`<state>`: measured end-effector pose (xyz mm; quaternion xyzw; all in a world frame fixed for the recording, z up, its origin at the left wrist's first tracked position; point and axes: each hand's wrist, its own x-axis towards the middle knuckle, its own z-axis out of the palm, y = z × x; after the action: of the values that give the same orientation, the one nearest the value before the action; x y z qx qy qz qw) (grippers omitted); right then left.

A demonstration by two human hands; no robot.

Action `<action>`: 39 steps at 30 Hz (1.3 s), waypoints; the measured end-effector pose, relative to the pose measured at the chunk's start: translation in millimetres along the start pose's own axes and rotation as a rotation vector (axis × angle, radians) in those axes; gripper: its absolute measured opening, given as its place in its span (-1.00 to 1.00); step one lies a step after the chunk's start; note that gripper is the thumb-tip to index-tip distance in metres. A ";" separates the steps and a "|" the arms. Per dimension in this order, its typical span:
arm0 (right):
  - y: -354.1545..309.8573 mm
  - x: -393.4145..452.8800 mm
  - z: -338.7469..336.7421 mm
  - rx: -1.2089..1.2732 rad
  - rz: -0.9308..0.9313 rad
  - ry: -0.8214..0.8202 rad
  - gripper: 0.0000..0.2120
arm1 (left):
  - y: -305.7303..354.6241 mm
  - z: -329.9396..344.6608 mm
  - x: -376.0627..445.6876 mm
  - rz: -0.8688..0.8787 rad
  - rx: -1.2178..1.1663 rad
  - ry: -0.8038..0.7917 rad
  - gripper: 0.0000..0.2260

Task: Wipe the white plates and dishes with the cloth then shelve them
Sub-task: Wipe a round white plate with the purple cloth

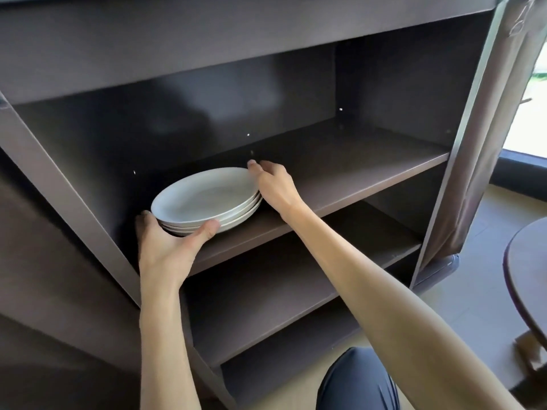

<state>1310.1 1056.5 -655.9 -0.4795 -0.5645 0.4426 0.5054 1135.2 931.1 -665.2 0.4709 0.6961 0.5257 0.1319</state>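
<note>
Head view: a stack of white plates (207,199) sits on the upper shelf (355,170) of a dark cabinet (88,54), toward its left; the left hand (165,247) cups the stack's near edge, thumb curled against it; the right hand (273,184) holds the far right rim with bent fingers; a knee (358,383) shows below.
</note>
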 end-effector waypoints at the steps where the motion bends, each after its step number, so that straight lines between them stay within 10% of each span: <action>1: -2.5 -7.1 -9.4 0.013 -0.040 0.065 -0.48 | 1.4 4.3 -7.0 0.007 0.003 0.064 -0.01; 7: 5.2 -59.4 -118.5 0.081 -0.208 0.464 -0.79 | 35.0 105.5 -75.6 0.624 -0.565 0.483 -0.67; 13: 39.5 -131.3 -265.0 -0.007 -0.103 0.855 -0.76 | 118.0 227.5 -193.0 0.482 -0.927 -0.144 -0.70; 25: 106.1 -275.2 -442.4 -0.206 0.305 1.392 -0.62 | 206.8 397.1 -328.5 0.342 -0.427 -0.959 -0.77; 31: 113.4 -302.6 -462.9 -0.552 0.408 1.371 -0.84 | 242.2 472.4 -335.4 0.117 -0.187 -1.045 -0.58; 39: 108.3 -326.7 -492.7 -0.956 0.978 1.085 -0.44 | 256.8 528.2 -316.8 -0.082 -0.126 -1.194 -0.64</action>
<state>1820.2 756.9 -762.3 -0.9733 -0.1021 0.0363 0.2025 1791.7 1001.4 -761.8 0.6487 0.4867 0.2052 0.5479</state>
